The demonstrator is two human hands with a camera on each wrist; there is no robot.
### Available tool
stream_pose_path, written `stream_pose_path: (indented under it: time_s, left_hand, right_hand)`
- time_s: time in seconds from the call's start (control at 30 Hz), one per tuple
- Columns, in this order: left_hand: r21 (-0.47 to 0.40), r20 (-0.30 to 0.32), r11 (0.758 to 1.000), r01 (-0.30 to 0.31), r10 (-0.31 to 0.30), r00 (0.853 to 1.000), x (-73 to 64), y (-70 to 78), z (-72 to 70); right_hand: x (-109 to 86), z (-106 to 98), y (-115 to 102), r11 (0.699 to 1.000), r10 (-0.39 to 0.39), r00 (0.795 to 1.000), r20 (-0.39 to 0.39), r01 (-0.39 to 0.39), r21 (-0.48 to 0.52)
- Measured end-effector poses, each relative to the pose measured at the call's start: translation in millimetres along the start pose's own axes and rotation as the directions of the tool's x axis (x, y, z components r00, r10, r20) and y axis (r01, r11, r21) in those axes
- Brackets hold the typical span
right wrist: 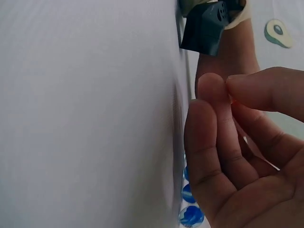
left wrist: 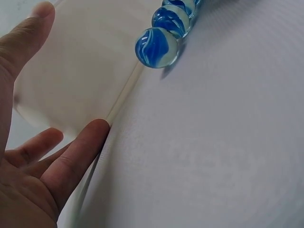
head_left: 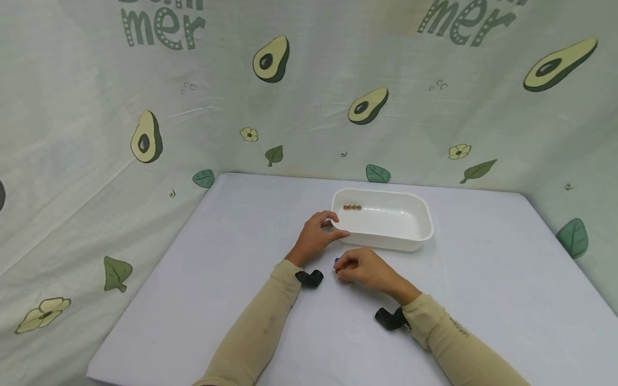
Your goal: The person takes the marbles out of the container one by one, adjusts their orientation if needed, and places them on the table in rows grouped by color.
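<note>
A white tray (head_left: 386,242) holds a short row of several small orange-brown marbles (head_left: 352,207) near its back left. At the tray's left front corner, my left hand (head_left: 316,236) spreads its thumb and fingers and touches the tray. Its fingertips (left wrist: 100,128) lie against the tray wall in the left wrist view. My right hand (head_left: 366,269) is low in front of the tray, thumb and fingers pinched together. A sliver of orange shows between them, apparently a mostly hidden marble. Several blue swirled marbles (left wrist: 156,47) line up by the tray, largely covered by the right hand in the head view.
The white table (head_left: 483,279) extends to both sides of the tray. Behind it hangs a cloth (head_left: 309,107) printed with avocados and leaves. Black wrist devices (head_left: 392,318) sit at the cuffs of both beige sleeves (head_left: 263,327).
</note>
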State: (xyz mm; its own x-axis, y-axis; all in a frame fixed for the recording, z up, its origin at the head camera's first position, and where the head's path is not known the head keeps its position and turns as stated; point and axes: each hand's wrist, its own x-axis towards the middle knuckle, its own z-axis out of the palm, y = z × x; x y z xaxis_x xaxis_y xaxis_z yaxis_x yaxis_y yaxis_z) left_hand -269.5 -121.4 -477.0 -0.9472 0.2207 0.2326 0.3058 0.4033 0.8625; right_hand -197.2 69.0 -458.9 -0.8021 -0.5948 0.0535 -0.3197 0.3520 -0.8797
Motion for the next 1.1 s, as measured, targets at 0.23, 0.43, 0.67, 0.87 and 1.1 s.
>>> stream_pose_path:
  time_s: [0.23,0.43,0.67,0.87,1.1]
  left_hand:
    - [-0.01,0.002,1.0,-0.012,0.012,1.0,0.6,-1.7,-0.6]
    - [-0.01,0.004,1.0,-0.012,0.012,1.0,0.6,-2.5,0.2]
    - [-0.019,0.001,1.0,-0.014,0.014,1.0,0.4,-0.3,0.6]
    - [-0.016,0.0,1.0,-0.003,0.003,1.0,0.4,-0.6,1.3]
    - [-0.015,0.002,1.0,0.007,-0.007,1.0,-0.9,0.5,1.1]
  right_hand:
    - [3.6,5.9,-3.7,0.992,-0.038,0.999,0.004,0.038,-0.117]
    - [3.6,8.7,-3.7,0.987,-0.036,0.999,-0.013,0.034,-0.154]
    - [4.8,13.3,-8.0,0.963,-0.075,0.996,-0.046,0.06,-0.263]
    - [6.1,15.8,-6.9,0.944,-0.099,0.993,-0.062,0.075,-0.32]
    - [5.6,16.8,-6.0,0.924,-0.131,0.988,-0.076,0.094,-0.369]
